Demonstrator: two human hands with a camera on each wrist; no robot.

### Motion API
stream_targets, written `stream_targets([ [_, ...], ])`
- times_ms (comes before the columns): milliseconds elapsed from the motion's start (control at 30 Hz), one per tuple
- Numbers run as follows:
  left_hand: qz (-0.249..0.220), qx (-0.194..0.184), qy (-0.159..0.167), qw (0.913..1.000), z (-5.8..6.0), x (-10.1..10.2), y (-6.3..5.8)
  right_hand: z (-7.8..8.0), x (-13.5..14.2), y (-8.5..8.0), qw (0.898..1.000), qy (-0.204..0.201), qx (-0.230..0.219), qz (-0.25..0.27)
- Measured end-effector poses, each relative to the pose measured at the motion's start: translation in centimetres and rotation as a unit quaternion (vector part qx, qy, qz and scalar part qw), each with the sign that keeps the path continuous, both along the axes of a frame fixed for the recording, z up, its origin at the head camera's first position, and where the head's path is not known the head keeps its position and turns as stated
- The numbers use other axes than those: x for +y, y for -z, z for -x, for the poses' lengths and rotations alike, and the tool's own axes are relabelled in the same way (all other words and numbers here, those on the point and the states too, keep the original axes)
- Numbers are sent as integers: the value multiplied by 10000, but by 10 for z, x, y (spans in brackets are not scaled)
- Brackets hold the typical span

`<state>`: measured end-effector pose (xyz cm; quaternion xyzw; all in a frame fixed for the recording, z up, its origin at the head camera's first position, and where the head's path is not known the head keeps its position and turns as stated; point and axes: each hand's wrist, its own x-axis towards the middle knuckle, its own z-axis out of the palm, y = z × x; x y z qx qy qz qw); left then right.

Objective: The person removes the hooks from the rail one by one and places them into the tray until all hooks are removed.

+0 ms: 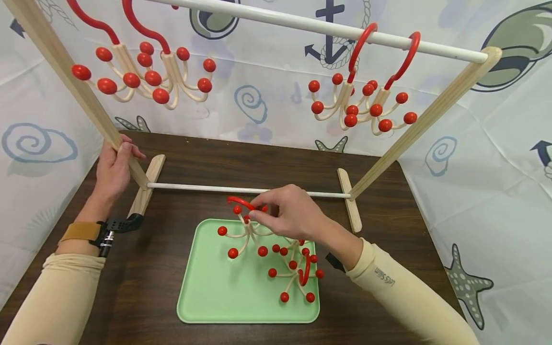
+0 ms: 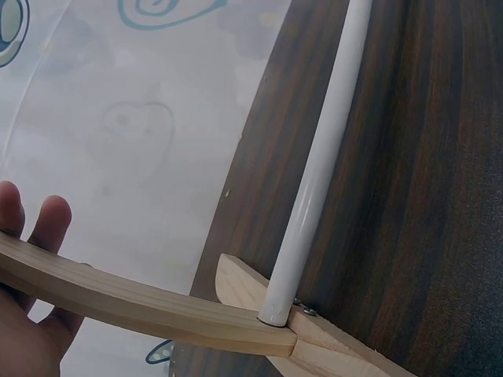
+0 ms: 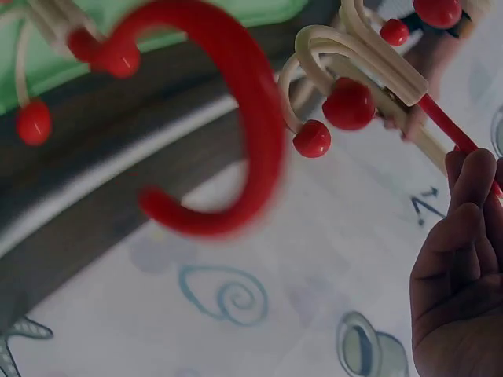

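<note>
- Post [image 1: 88,103] of pale wood: we are gripping it low down with our left hand [image 1: 114,167].
- Just right and above, we are seeing two ball-tipped hangers [image 1: 171,69] dangling, their tops running out of view.
- Over a green tray [image 1: 224,297], we are pinching another hanger [image 1: 247,230] by its red hook [image 1: 241,202] with our right hand [image 1: 291,211].
- At the tray's right side, more hangers [image 1: 307,266] are lying close together.
- Farther right, two last hangers [image 1: 343,98] are hanging from the white bar [image 1: 276,20].

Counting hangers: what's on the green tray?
On the tray: one red-balled hanger and part of another behind it. In the head view, the right hand covers the back right corner; contents there hidden.
</note>
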<state>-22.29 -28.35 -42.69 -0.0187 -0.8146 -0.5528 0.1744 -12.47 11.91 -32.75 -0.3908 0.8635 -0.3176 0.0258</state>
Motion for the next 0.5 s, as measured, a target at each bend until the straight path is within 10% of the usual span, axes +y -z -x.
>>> stream_targets([
  [500, 66, -239, -61, 9997, 0, -3, 0, -2, 0, 41, 9942, 475, -661, -705],
])
